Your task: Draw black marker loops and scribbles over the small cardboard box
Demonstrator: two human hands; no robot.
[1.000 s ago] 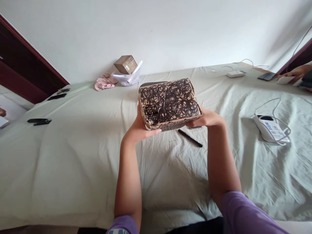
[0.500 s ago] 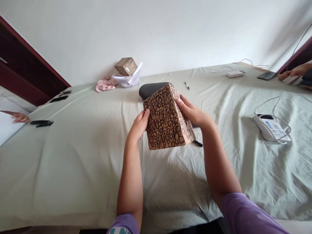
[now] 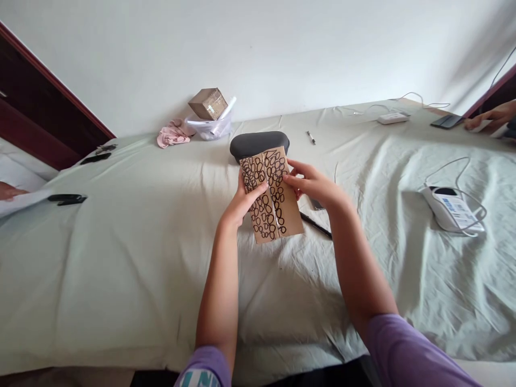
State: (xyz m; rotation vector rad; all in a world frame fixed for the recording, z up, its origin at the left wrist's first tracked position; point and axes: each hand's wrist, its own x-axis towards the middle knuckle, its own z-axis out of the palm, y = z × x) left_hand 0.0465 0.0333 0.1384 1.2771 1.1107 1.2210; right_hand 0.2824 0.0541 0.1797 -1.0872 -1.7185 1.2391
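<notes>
A brown cardboard box (image 3: 262, 215) covered in black looped scribbles is held above the cloth, its seamed face turned toward me. My left hand (image 3: 241, 201) grips its left side, thumb lying across the face near the seam. On the right edge, my right hand (image 3: 308, 180) pinches the box between thumb and fingers. Just behind it lies a dark oval case (image 3: 258, 141). Under and right of the box, a black pen-like stick (image 3: 316, 224) and part of a dark flat object (image 3: 317, 204) show on the cloth.
A pale green cloth (image 3: 141, 258) covers the surface. Toward the wall are a pink cloth (image 3: 174, 133), a plastic tub (image 3: 212, 129) with a small box (image 3: 208, 103), and a pen (image 3: 310, 137). A white corded device (image 3: 453, 209) lies right. Other people's hands show at both sides.
The box has been turned in my hands: a seamed face with sparser loops now faces me instead of the densely scribbled one. My left thumb has moved onto that face.
</notes>
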